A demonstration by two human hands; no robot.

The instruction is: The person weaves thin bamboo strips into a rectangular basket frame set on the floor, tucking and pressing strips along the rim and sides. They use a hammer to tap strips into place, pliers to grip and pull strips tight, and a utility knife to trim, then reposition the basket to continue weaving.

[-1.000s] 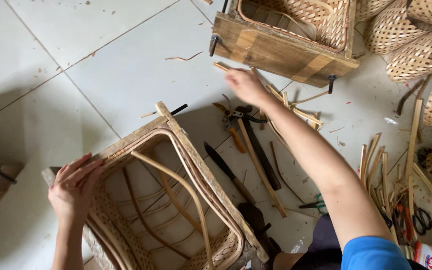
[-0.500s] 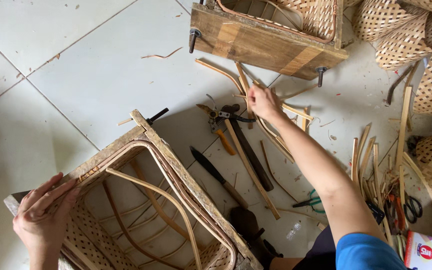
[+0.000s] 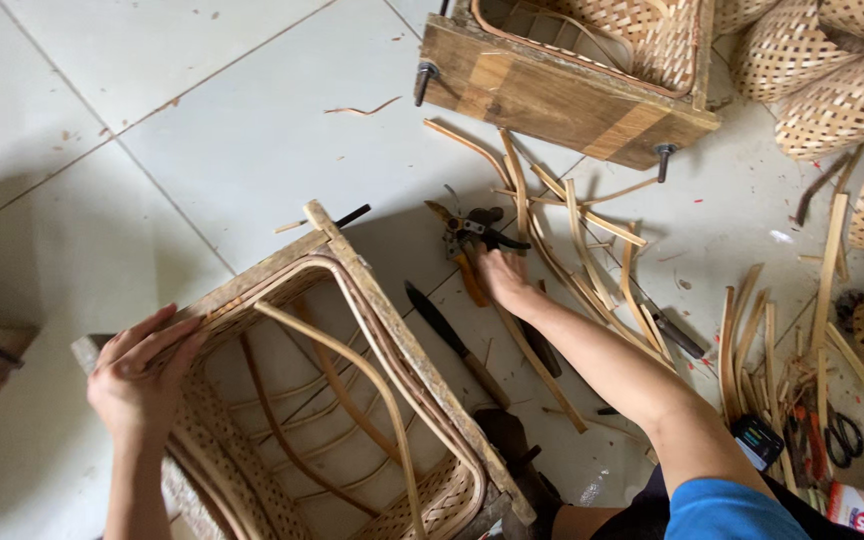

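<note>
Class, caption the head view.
Left hand steadies woven rattan basket frame; right hand reaches orange-handled pruning shears.

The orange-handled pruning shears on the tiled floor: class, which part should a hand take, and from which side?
Take the orange-handled pruning shears by the orange handles, which point toward the person; the dark blades point away, toward the wooden mould box. Come from the near side, where the right hand already rests. Curved bamboo strips crowd the right side.
</note>
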